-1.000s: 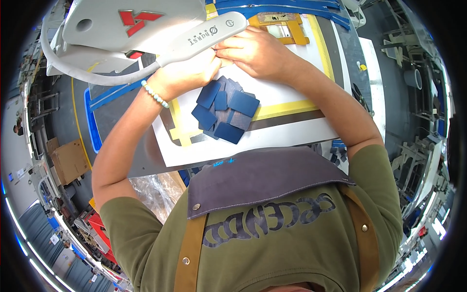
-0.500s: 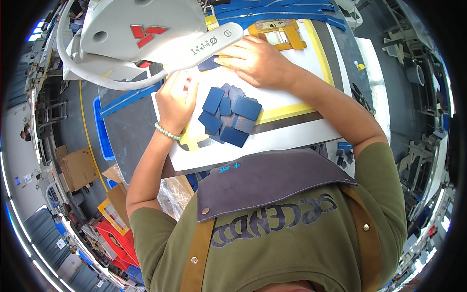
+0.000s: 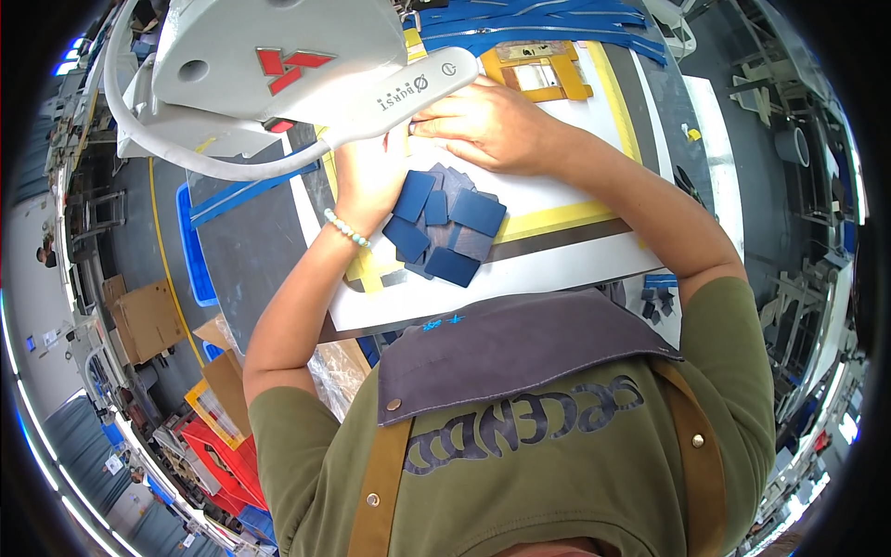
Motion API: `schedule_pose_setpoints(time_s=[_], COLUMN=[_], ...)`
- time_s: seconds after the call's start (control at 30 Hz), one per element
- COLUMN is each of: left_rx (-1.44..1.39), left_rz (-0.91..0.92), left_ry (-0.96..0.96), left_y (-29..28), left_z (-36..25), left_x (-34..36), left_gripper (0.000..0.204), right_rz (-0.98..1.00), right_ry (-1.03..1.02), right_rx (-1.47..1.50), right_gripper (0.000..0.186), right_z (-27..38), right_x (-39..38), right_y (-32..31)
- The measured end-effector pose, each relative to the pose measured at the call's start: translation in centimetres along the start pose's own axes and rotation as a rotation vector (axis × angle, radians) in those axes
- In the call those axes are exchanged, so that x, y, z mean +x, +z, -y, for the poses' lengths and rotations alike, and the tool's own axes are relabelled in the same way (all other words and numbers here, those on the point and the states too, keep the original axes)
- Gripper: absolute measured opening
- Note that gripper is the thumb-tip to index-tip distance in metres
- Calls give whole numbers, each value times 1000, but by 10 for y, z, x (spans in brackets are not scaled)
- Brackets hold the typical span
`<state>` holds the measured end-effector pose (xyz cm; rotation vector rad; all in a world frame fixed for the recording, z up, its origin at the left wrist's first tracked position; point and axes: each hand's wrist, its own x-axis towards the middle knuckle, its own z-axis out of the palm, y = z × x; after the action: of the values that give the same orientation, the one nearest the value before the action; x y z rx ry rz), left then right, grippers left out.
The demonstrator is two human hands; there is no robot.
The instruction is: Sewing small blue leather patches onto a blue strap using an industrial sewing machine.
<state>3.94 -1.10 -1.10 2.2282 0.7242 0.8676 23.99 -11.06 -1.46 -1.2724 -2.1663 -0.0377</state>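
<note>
My left hand (image 3: 367,176) and right hand (image 3: 492,125) seem mid-handling, far side of the pile (image 3: 447,221) (grip hidden, can't tell), next needing steadiness

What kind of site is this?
Probably a sewing workshop: a grey machine head overhangs the work surface, with blue zipper strips beyond and a pile of flat blue pieces nearer the person.

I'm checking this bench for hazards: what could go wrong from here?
The left hand sits close to the overlapping blue pieces, so it might nudge them askew. The beaded bracelet could catch a piece's edge. The white wand partly hides the left hand in this view, so a slip there might go unseen.
</note>
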Motion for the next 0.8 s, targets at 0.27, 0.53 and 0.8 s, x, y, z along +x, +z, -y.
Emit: schedule_pose_setpoints(time_s=[0.27,0.53,0.8], left_rx=[59,356,721], left_rz=[-15,10,259], left_ry=[88,372,924], left_y=[6,-31,-47], left_z=[-2,19,8], left_x=[0,-14,18], left_gripper=[14,9,30], right_rz=[-54,-223,-285], right_ry=[-11,89,255], right_rx=[-100,52,124], right_gripper=[19,20,21], right_z=[4,4,-4], right_x=[6,1,0], right_y=[11,4,0])
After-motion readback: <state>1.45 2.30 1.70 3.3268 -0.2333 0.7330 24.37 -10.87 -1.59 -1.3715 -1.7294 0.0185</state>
